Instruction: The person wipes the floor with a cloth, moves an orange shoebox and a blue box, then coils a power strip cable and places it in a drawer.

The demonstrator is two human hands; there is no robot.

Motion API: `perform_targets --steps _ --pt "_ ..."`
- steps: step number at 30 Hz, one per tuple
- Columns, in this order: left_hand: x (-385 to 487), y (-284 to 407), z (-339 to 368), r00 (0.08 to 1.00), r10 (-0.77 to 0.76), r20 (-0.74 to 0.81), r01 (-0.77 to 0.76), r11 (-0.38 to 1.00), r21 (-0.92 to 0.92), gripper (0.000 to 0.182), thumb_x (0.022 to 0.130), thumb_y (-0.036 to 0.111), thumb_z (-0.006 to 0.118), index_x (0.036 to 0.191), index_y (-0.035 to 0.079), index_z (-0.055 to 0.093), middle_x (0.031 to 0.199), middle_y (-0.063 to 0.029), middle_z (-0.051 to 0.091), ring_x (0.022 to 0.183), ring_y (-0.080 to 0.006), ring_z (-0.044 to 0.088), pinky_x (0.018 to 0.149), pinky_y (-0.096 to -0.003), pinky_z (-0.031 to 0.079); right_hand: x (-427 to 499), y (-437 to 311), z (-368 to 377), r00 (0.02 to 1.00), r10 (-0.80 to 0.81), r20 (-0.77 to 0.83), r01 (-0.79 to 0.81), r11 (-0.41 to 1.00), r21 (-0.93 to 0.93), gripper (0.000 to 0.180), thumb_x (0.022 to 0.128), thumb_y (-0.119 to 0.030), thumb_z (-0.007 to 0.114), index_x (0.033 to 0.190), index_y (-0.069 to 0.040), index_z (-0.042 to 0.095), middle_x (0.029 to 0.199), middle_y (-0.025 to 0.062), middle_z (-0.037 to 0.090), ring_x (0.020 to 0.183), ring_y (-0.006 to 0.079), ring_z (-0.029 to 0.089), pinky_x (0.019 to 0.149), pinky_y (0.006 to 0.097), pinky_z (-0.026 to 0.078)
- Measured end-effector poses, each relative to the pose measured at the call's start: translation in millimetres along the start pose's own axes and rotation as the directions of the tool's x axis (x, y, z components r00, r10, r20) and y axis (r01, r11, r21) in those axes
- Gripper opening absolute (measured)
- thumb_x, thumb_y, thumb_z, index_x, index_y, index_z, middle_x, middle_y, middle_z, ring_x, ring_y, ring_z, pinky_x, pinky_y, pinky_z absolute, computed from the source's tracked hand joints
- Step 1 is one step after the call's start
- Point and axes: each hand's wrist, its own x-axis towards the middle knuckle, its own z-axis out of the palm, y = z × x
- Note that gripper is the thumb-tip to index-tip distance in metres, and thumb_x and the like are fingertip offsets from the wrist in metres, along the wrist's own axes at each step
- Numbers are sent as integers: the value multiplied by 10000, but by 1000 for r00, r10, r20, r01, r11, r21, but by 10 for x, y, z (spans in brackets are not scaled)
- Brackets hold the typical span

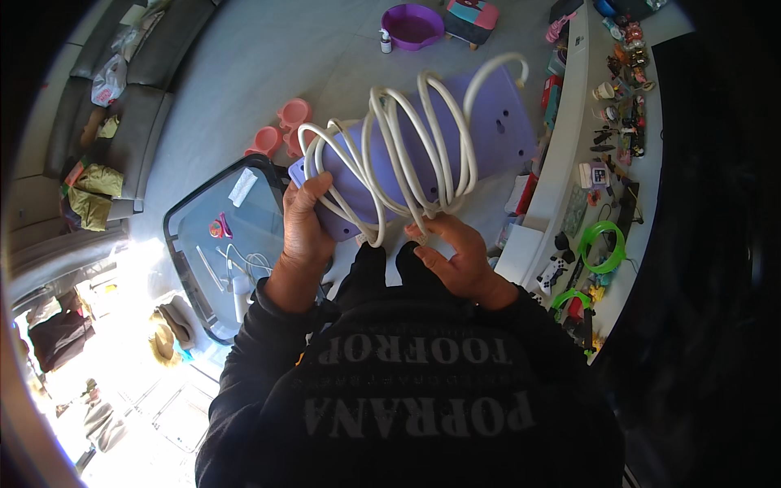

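Observation:
A flat lavender plastic unit (497, 131) with screw holes and a keyhole slot is held up before me, tilted up to the right. Loose loops of white cable (399, 146) wind around it, and one stretch of cable arches above its upper right edge. My left hand (305, 226) grips the unit's left end, thumb on the near face, its other fingers hidden behind. At the lower edge, my right hand (460, 253) touches the bottom of the cable loops. Its thumb stands apart from the index finger; whether the partly hidden fingers hold cable is unclear.
A black-rimmed glass table (201, 244) at left bears a white cable and small items. Pink bowls (266, 141), a purple basin (413, 27) and a stool (471, 21) stand on the floor. A cluttered white cabinet (564, 201) runs along the right; a grey sofa (161, 52) is far left.

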Motion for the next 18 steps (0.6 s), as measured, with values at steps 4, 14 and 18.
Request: perform_targets --steps 4,14,18 --pt "74 -5 27 993 -75 -92 52 972 -228 540 830 262 558 1276 -21 448 1184 -171 585 1045 -296 597 953 -420 466 -83 180 -95 974 218 60 -222 973 57 111 833 -62 639 918 1 606 882 109 647 803 193 629 737 299 485" --pt "14 58 37 938 -213 275 293 909 -295 588 787 222 554 1303 -35 433 1242 -199 554 1108 -313 572 989 -429 442 -281 1079 -452 988 53 142 -16 968 -250 166 788 -177 664 821 -33 587 850 107 612 768 297 592 639 386 437" --pt "37 161 188 863 -355 359 356 932 66 613 671 167 679 1209 -62 492 1086 -148 615 970 -241 614 890 -355 485 111 1204 -1051 908 326 264 -161 851 -499 200 741 -238 674 749 -49 606 758 129 623 701 317 595 605 405 435"
